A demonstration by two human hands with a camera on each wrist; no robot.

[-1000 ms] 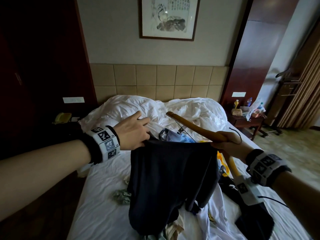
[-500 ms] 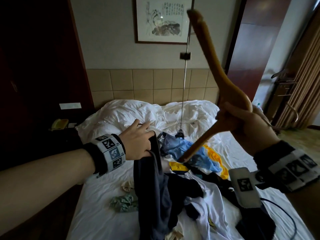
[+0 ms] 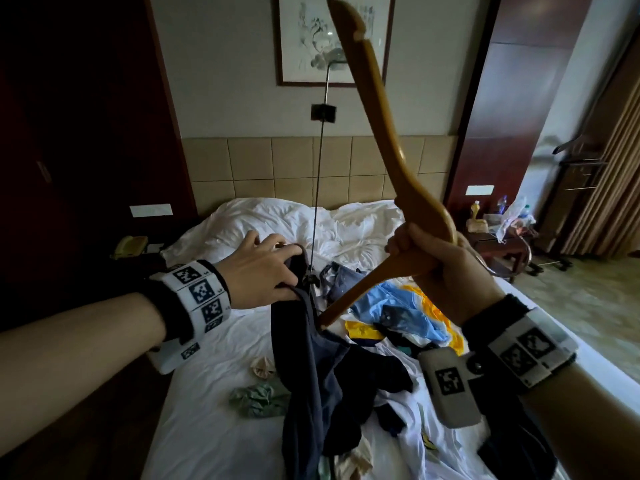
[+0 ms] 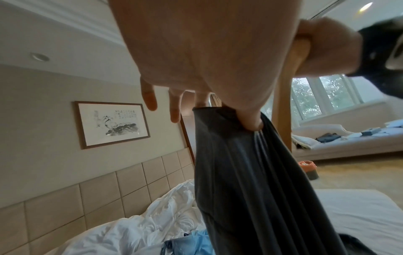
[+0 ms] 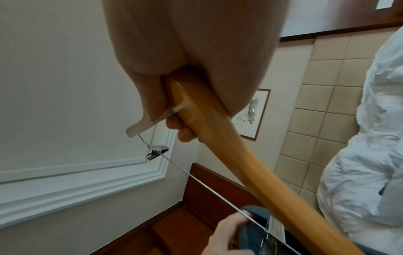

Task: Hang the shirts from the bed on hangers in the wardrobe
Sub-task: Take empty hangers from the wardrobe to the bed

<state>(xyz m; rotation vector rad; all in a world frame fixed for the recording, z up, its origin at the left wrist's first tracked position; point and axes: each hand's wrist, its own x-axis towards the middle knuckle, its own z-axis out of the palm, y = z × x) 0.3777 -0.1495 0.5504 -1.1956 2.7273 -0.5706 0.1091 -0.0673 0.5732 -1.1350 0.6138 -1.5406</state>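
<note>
we are standing at the foot of a bed (image 3: 214, 427) strewn with clothes, both arms reaching forward. our right hand (image 3: 446, 268) is wrapped tight around the middle of a wooden hanger (image 3: 388, 140), tipped up so its long axis runs steeply — one arm points high toward the wall, the other slants down and to the left, its tip touching or just entering the dark shirt (image 3: 311, 368). our left hand (image 3: 263, 271) pinches that shirt's upper edge between thumb and forefinger, the other fingers loose and spread; the cloth hangs down from the pinch onto the bed. the shirt sits left of and below the hanger, and the left hand is the nearer one to its opening. a thin metal bar with a clip (image 3: 323, 112) runs between the hanger's arms, close beside the left hand. we judge the next step is sliding the lower arm deeper inside the shirt — whether it has found the neck opening, we cannot tell. the wardrobe is not clearly in view.
</note>
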